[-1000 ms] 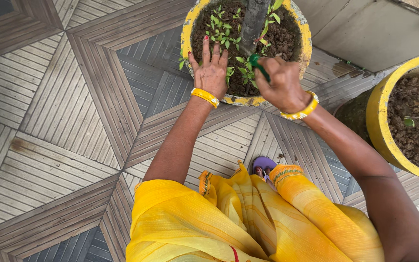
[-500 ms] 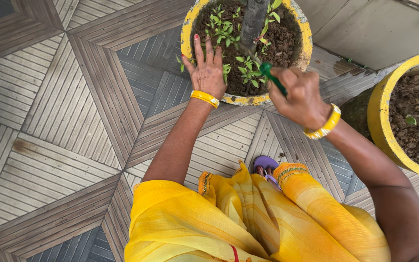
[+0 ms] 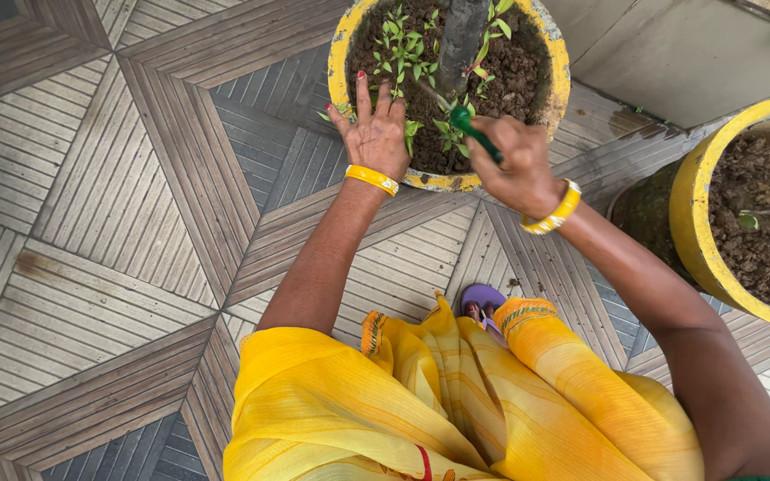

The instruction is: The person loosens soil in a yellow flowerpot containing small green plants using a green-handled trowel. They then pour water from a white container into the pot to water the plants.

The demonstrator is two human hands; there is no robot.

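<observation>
A round yellow pot holds dark soil, small green weeds and a thick grey trunk. My left hand rests flat on the pot's near rim, fingers spread onto the soil. My right hand is closed around a green-handled tool, whose thin metal tip points into the soil by the trunk. Both wrists wear yellow bangles.
A second yellow pot with soil and a small seedling stands at the right. A grey concrete step lies behind. The floor is grooved grey tile. Yellow cloth and a purple sandal are below.
My right hand drew back to the right with the tool, then came forward again, pushing the tip into the soil. My left hand shifted slightly up and left on the rim.
</observation>
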